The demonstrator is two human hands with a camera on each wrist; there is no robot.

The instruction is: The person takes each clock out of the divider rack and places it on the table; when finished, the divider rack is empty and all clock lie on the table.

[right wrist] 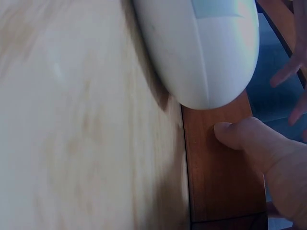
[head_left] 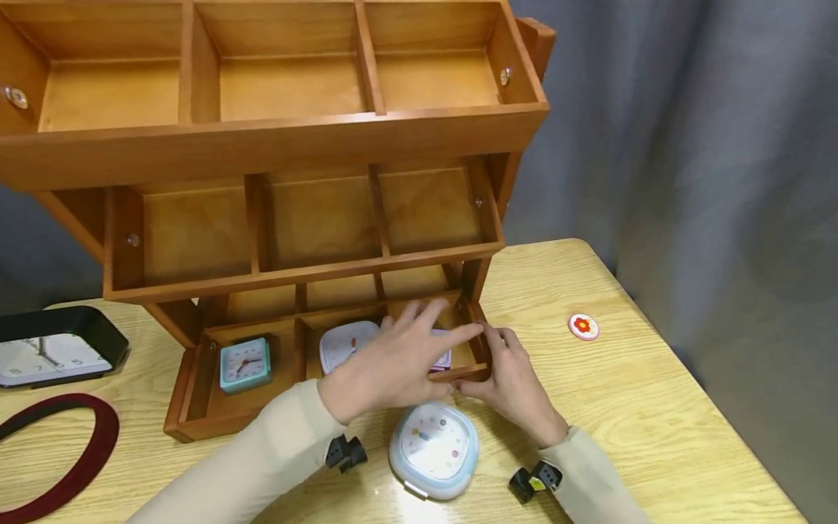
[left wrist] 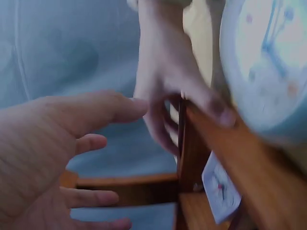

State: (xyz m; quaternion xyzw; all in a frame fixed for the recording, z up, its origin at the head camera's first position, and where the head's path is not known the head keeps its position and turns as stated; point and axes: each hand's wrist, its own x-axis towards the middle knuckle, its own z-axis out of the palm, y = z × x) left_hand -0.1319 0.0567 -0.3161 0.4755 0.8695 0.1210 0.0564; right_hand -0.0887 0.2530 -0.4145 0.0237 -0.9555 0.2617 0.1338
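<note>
My right hand (head_left: 513, 378) grips the right front corner of the bottom tray (head_left: 458, 374) of a tiered wooden box. Its thumb (right wrist: 230, 134) lies on the tray's front board, with the other fingers round the side. Over the right compartment hovers my left hand (head_left: 399, 356), fingers spread and holding nothing. Partly hidden beneath it is a small purple-edged clock (head_left: 442, 351), which shows a white face in the left wrist view. A white clock (head_left: 343, 342) is in the middle compartment and a turquoise square clock (head_left: 245, 364) in the left one.
A pale blue rounded clock (head_left: 435, 451) lies just before the tray. To the left are a black-framed clock (head_left: 59, 349) and a dark red ring (head_left: 98, 451). A flower-printed disc (head_left: 583, 327) lies at the right. Two upper tiers (head_left: 275, 145) overhang the bottom tray.
</note>
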